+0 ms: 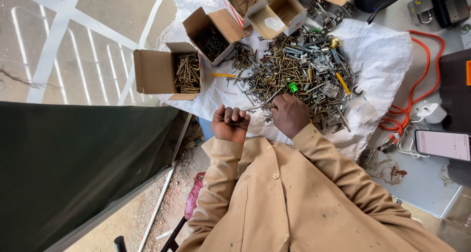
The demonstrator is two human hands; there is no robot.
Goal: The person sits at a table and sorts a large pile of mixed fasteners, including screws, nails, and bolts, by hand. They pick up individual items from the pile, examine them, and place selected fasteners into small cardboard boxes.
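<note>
My left hand point(229, 123) is closed around a small bunch of thin nails point(234, 124) near the front edge of a white woven sheet point(387, 56). My right hand point(290, 114) rests knuckles-up at the near edge of a big pile of mixed nails, screws and bolts point(299, 68), its fingertips among the pieces; whether it pinches one is hidden. Both arms wear tan sleeves.
Open cardboard boxes stand at the pile's left and far side: one with brassy nails point(187, 73), one with dark screws point(212, 41), two more point(274, 12) behind. An orange cable point(417, 92), a white charger point(431, 112) and a phone point(444, 145) lie right. A dark green panel point(73, 173) fills the left.
</note>
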